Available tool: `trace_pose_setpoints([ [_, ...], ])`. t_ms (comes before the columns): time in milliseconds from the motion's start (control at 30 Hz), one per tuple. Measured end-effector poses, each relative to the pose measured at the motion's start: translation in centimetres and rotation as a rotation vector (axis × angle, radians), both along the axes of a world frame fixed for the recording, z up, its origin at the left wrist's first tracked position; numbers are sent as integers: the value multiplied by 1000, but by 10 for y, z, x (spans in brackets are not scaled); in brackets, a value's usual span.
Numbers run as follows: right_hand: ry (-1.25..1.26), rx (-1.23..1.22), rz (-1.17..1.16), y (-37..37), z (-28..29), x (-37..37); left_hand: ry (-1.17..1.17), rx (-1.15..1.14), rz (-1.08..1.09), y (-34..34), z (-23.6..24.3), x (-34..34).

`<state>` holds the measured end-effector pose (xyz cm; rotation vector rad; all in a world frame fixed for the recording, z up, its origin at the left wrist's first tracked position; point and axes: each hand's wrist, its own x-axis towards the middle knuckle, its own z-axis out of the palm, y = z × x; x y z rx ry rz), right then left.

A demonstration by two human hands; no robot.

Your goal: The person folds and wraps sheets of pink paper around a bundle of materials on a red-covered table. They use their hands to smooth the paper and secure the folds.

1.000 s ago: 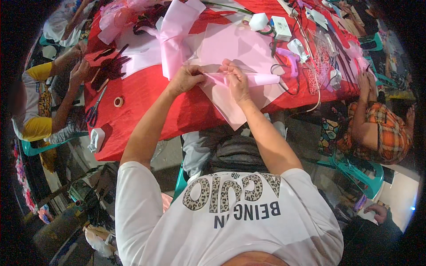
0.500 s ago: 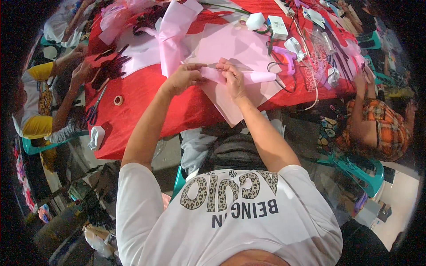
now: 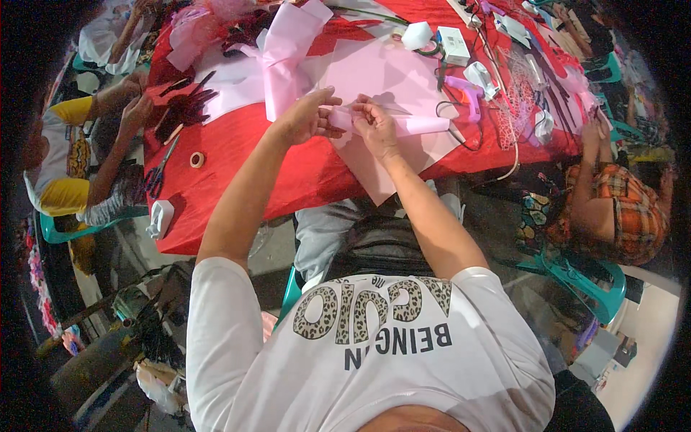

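While the right hand (image 3: 376,129) pinches paper (image 3: 423,125), the left hand (image 3: 305,119) has uncurled.

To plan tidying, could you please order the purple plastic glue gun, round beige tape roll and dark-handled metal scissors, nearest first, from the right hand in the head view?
1. Glue gun, to the right
2. Tape roll, left
3. Scissors, farther left

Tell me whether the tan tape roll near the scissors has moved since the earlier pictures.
No. The tan tape roll keeps its place on the red tablecloth, just right of the scissors; only the view shifted slightly.
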<state>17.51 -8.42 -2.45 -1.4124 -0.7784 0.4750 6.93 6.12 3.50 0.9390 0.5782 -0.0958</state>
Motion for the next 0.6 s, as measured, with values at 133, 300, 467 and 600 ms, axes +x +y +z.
trace_pose_setpoints([
  [133, 28, -53, 19, -2, 2, -4, 35, 40, -16, 1, -1, -2],
  [300, 10, -42, 5, -1, 0, -3, 51, 31, -19, 1, -2, 2],
  [467, 34, -79, 27, 1, 1, -5, -40, 118, -18, 1, -5, -5],
  [600, -23, -57, 6, -1, -3, -1, -47, 235, -59, -7, 1, -1],
])
